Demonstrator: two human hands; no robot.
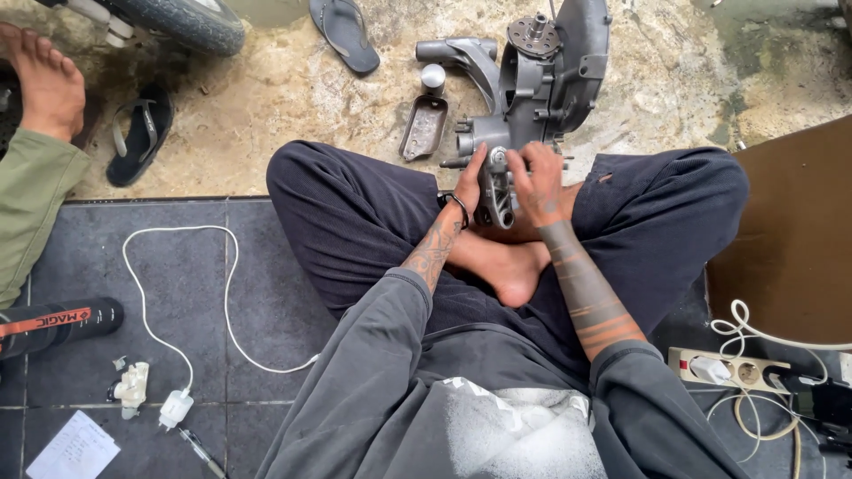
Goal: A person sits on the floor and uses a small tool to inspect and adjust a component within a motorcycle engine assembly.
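A: Looking down from the head view: seated cross-legged on the dark tiled floor (177, 266), with a grey engine casing (532, 80) standing on the rough concrete just past the knees.

B: Left hand (470, 182)?

A: Pressed flat against the left side of the casing's lower arm (497, 191); grip apart, fingers extended, a dark bracelet at the wrist.

B: Right hand (537, 182)?

A: Laid over the same arm from the right, fingers curled around it beside a small round fitting; grip clamped on that lower arm.

B: Nearby parts?

A: Just left of the casing, a grey cover plate (424, 127) lying open side up, and a short metal cylinder (433, 78) upright at its far end.

B: Further out?

A: A flip-flop (344, 34) on the concrete; a tyre (182, 22) at top left; another person's bare foot (44, 80) and green sleeve at the left edge beside a black sandal (138, 133). On the tiles, a white cable (177, 293) ending in a charger (175, 410); a black spray can (53, 324); a folded paper (71, 452). At right, a power strip (737, 371) with plugs and coiled cords; a brown board (790, 239) behind it.
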